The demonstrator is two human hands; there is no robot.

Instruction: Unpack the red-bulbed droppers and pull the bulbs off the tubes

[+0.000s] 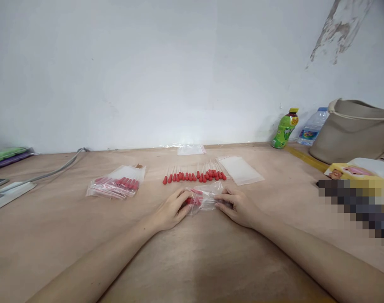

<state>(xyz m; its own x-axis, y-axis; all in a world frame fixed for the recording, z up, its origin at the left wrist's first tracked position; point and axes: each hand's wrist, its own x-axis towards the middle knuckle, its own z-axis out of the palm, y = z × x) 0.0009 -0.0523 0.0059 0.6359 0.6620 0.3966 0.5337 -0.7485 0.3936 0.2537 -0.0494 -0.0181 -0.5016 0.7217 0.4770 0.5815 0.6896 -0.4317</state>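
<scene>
At the middle of the table (192,256), a clear bag (208,202) has its long axis running left to right — the red bulbs (194,198) inside lie at the left end, the see-through part at the right. The left hand (170,212) pinches the bulb end between thumb and fingers; the right hand (241,206) pinches the opposite end. Just beyond, loose droppers (187,177) point thin tips toward the wall (147,75). The green bottle (283,132) and clear bottle (314,122) carry printing — too small to read

The head camera looks forward and down across a table (166,265) toward a wall (154,75).
</scene>
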